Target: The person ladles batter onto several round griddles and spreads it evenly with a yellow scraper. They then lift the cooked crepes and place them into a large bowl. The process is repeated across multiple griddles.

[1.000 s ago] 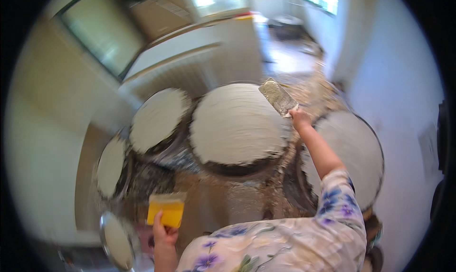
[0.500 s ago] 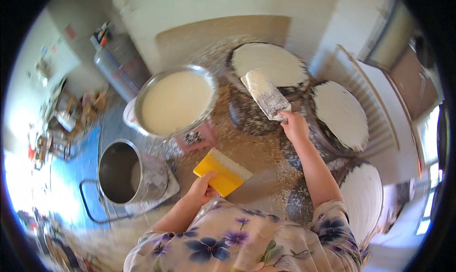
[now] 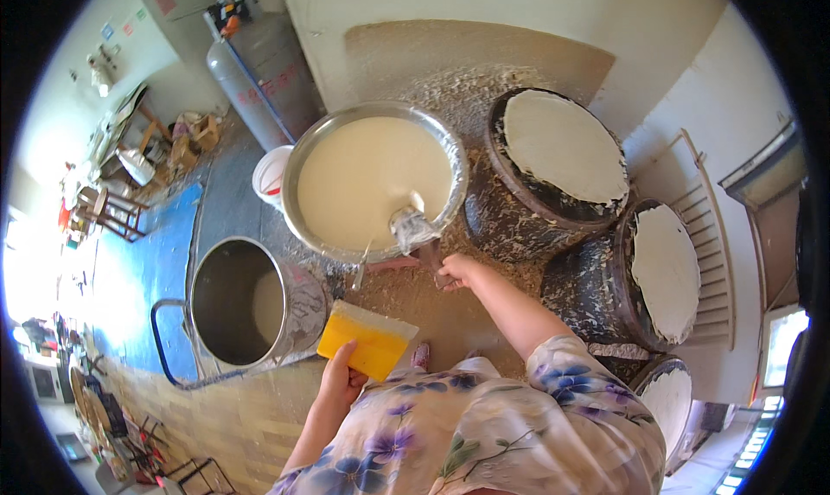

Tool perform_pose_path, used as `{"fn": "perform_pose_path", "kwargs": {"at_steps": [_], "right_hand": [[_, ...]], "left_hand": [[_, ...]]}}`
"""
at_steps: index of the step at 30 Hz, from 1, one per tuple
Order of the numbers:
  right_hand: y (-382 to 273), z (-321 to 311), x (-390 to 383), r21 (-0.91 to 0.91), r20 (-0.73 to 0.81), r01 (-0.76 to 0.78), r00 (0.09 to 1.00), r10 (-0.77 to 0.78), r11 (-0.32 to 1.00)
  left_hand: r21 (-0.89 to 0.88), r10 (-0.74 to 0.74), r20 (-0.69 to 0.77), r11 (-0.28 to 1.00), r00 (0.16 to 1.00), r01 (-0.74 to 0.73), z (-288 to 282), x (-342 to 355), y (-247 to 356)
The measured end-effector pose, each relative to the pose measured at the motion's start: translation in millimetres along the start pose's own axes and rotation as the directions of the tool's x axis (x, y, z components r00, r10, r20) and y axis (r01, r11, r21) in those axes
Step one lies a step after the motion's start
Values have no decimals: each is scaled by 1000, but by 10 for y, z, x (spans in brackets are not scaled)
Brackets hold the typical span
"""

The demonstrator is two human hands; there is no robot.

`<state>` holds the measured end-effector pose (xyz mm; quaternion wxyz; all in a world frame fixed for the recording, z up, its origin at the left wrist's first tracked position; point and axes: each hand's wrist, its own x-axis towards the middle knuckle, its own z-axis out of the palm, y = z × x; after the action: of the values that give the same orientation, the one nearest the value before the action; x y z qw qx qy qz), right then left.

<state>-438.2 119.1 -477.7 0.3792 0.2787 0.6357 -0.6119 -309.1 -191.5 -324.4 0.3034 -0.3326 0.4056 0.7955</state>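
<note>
My right hand grips the handle of a batter-smeared scoop. The scoop's head is dipped into cream-coloured batter near the close rim of a wide metal basin. Beside it a thin, batter-coated stick or drip hangs at the rim; I cannot tell which. Closer to my body, my left hand holds a yellow scraper with a pale straight edge. On the right stand dark, crusted drum-shaped stands, their round tops covered with white batter layers.
A deep metal pot stands left of me on a low base with a black bar handle. Behind it are a white bucket and grey gas cylinders. A slatted rack leans at the right wall. Blue matting covers floor at left.
My right hand has brought the scoop leftward and nearer, from beside the far drum top into the basin of batter. The view has shifted; my left hand still holds the scraper.
</note>
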Motion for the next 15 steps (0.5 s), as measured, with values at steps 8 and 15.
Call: {"fn": "perform_pose_path", "kwargs": {"at_steps": [8,15], "right_hand": [[134,-205,-935,-731,-18,513,645,-764,451],[-296,-523,-1525,-788,205,616,273,-940,7]], "left_hand": [[208,206,16,956,978,-205,735,507,15],[453,109,458,825,882,-337,1999,1081,-371]]}}
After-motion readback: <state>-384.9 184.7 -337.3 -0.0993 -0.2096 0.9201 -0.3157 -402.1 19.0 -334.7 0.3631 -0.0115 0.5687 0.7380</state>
